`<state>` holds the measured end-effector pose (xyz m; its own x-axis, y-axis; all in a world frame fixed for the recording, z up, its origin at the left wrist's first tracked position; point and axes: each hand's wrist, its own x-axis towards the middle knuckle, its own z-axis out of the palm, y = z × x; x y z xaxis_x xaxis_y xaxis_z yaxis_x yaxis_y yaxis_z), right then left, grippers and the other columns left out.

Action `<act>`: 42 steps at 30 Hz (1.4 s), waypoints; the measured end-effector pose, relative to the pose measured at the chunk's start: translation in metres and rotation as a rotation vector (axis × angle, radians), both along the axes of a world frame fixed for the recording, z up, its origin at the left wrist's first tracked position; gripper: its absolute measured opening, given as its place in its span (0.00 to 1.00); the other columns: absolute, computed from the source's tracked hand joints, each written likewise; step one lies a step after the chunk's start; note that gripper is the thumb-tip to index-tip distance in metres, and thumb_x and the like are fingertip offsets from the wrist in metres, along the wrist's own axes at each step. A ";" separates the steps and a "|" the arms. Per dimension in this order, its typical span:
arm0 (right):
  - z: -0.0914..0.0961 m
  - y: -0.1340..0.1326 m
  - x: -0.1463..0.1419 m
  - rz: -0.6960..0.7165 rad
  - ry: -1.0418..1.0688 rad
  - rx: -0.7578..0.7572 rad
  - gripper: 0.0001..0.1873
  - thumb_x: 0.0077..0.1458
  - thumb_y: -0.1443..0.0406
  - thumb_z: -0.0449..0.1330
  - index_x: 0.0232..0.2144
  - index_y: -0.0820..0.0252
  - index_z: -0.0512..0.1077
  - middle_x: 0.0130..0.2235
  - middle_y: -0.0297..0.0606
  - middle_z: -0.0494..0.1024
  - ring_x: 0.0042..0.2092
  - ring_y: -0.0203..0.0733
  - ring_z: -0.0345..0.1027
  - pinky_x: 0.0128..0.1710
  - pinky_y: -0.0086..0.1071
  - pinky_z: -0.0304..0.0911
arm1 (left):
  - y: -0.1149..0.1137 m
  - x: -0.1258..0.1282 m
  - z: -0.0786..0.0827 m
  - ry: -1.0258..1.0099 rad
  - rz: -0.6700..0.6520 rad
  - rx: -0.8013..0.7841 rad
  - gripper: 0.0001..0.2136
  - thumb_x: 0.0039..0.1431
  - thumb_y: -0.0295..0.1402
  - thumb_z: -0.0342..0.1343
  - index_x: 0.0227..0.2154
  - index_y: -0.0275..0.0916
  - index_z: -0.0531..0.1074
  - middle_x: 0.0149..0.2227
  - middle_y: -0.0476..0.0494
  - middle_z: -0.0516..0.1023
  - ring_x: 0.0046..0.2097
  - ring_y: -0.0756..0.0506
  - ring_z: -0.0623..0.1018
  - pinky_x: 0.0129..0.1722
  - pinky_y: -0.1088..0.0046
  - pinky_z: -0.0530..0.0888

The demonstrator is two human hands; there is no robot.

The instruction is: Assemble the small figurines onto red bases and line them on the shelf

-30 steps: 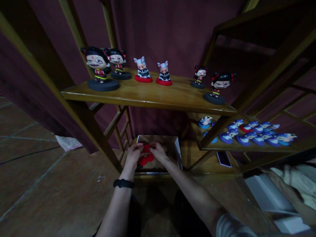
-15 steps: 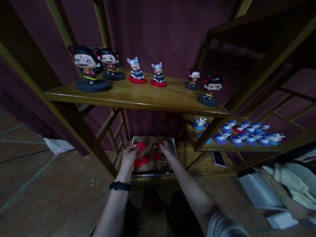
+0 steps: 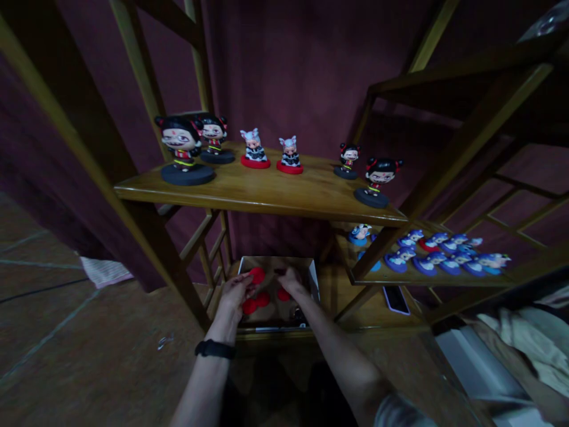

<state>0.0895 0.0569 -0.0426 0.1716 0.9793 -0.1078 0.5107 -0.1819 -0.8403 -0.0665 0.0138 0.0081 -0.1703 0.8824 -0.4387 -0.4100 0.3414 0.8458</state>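
Reaching low because the cardboard box (image 3: 312, 274) sits under the shelves, my left hand (image 3: 235, 292) and right hand (image 3: 291, 281) curl over red discs (image 3: 256, 275); I cannot tell whether either grips one.

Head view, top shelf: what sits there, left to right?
large black-haired figurine → second black-haired figurine → white-haired figurine on red base → second white-haired figurine → small black-haired figurine → black-haired figurine near the right edge
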 end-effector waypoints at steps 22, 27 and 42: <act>0.028 -0.054 0.005 0.088 0.303 0.208 0.14 0.47 0.59 0.57 0.39 0.53 0.68 0.33 0.30 0.73 0.33 0.36 0.68 0.35 0.30 0.66 | -0.008 0.025 -0.019 -0.014 -0.150 0.157 0.17 0.32 0.37 0.67 0.28 0.32 0.76 0.25 0.44 0.77 0.23 0.53 0.72 0.24 0.78 0.69; 0.029 -0.055 0.006 0.127 0.265 0.211 0.14 0.48 0.60 0.56 0.39 0.53 0.69 0.33 0.31 0.74 0.34 0.36 0.68 0.35 0.29 0.65 | -0.008 0.025 -0.016 -0.028 -0.144 0.115 0.17 0.30 0.36 0.68 0.26 0.32 0.76 0.25 0.44 0.76 0.24 0.53 0.72 0.25 0.77 0.69; 0.031 -0.055 0.014 0.181 0.162 0.172 0.13 0.49 0.59 0.54 0.39 0.52 0.69 0.31 0.31 0.73 0.34 0.37 0.67 0.35 0.30 0.64 | -0.008 0.029 -0.019 -0.031 -0.195 0.170 0.18 0.32 0.40 0.67 0.26 0.32 0.76 0.22 0.46 0.75 0.21 0.54 0.69 0.20 0.79 0.63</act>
